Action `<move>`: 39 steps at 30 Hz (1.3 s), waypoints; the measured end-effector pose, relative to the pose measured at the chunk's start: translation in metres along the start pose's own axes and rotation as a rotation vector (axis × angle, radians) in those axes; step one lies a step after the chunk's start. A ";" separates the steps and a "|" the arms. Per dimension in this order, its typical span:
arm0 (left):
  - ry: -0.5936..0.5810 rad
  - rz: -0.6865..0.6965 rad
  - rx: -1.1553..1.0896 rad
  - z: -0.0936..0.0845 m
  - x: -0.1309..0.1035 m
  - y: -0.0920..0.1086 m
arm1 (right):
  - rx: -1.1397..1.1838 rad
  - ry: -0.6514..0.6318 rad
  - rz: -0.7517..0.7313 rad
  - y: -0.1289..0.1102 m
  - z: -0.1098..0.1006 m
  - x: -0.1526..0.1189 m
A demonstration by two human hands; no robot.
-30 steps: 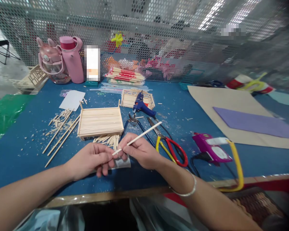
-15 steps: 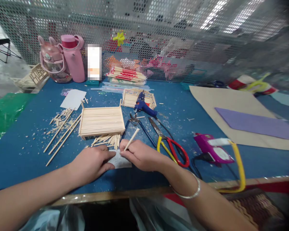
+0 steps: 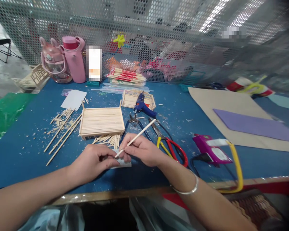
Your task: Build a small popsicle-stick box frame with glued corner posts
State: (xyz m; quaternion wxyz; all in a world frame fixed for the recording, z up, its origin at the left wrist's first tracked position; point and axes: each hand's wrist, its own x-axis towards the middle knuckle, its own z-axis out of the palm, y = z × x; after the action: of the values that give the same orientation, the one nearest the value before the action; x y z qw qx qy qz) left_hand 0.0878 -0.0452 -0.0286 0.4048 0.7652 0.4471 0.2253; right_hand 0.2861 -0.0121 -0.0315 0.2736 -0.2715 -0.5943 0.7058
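My right hand pinches a thin wooden stick, which slants from lower left up to the right. The stick's lower end meets the fingertips of my left hand. Under the fingers lies a small grey-white sheet, perhaps sandpaper. My left thumb and fingers close on its left side, and the hands hide part of it. Just beyond my hands sits a tray-like frame of wooden sticks with two upright corner posts. Short cut stick pieces lie against its front edge.
Pliers, scissors and a blue glue gun lie beyond my right hand. A purple tool with a yellow strap is further right. Long sticks lie left; pink bottles stand behind, before a mesh panel.
The stick has tilted lower and shows more of its length, pointing up to the right. My right hand has turned and shifted slightly right; my left fingers have drawn in to the stick's end.
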 end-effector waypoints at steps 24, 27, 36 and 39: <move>-0.117 0.011 0.557 0.001 -0.001 -0.012 | -0.932 -0.010 0.005 -0.011 0.003 0.003; -0.042 0.100 0.527 0.004 -0.003 -0.011 | -0.998 0.038 0.004 -0.013 0.001 0.001; 1.131 0.309 0.159 -0.065 0.017 0.001 | -1.034 0.302 -0.178 -0.057 -0.020 0.001; 1.155 0.047 -0.250 -0.093 0.050 -0.015 | -1.372 0.380 -0.306 -0.078 -0.028 0.023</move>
State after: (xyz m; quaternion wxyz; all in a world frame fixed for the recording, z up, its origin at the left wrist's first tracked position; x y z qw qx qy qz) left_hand 0.0395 0.0408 0.0115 0.1778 0.4748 0.5482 0.6651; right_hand 0.2949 0.0352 0.0405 0.2359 -0.4136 -0.8767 0.0687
